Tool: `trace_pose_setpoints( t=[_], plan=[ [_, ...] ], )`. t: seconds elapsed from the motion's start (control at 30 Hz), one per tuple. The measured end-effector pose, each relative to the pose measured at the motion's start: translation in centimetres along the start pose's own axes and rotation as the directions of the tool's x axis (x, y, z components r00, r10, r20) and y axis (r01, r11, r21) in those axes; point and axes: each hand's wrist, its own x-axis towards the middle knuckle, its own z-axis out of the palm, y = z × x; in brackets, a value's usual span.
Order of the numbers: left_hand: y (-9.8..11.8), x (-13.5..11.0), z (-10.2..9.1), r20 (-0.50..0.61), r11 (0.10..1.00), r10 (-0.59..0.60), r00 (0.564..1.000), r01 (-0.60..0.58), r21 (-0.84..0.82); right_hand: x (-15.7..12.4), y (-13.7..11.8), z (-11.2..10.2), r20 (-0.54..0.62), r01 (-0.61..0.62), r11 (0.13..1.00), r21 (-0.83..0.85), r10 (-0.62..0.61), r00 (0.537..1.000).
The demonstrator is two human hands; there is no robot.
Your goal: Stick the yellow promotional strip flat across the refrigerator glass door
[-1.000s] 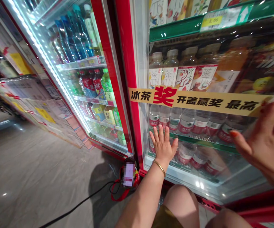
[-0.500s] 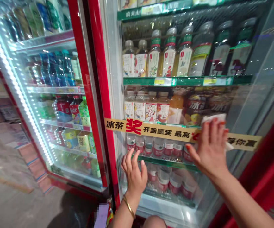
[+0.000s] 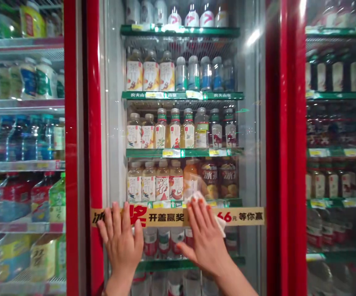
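Under the spread fingers of my right hand [image 3: 205, 242], a crumpled white tissue [image 3: 223, 226] is held flat against the glass door of a drinks fridge. Both lie over a tan printed strip [image 3: 165, 217] with black and red characters that runs across the door. At the strip's left end, my left hand [image 3: 121, 240] rests palm forward with its fingers stretched out and holds nothing. It hides part of the lettering there. Behind the glass, just above the strip, stands a row of tea bottles [image 3: 149, 185].
A red door frame [image 3: 94, 135] borders the glass on the left, and a wide red post [image 3: 284, 164] stands on the right. Another fridge with bottles on shelves [image 3: 20, 166] is at the left, and a further one [image 3: 338, 201] at the right.
My view has levelled and faces the door more squarely. My left hand has risen onto the strip's left end. Along the strip, my right hand has slid left with the tissue.
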Motion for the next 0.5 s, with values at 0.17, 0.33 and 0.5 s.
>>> trace_pose_setpoints(
  t=[0.17,0.33,0.5],
  plan=[
    [0.0,-0.2,-0.1,-0.002,1.000,0.001,1.000,-0.001,-0.019,-1.7,4.7,-1.2,-0.054,-0.298,0.954,0.025,0.299,0.953],
    [0.1,-0.2,0.0,-0.010,1.000,-0.012,1.000,0.012,-0.027,4.0,4.3,-1.0,-0.123,-0.457,0.888,0.061,0.461,0.879],
    [0.1,-0.2,-0.2,0.001,1.000,-0.003,1.000,0.003,-0.021,1.2,-1.1,0.3,-0.006,0.055,0.997,0.050,-0.054,0.999]
  ],
)
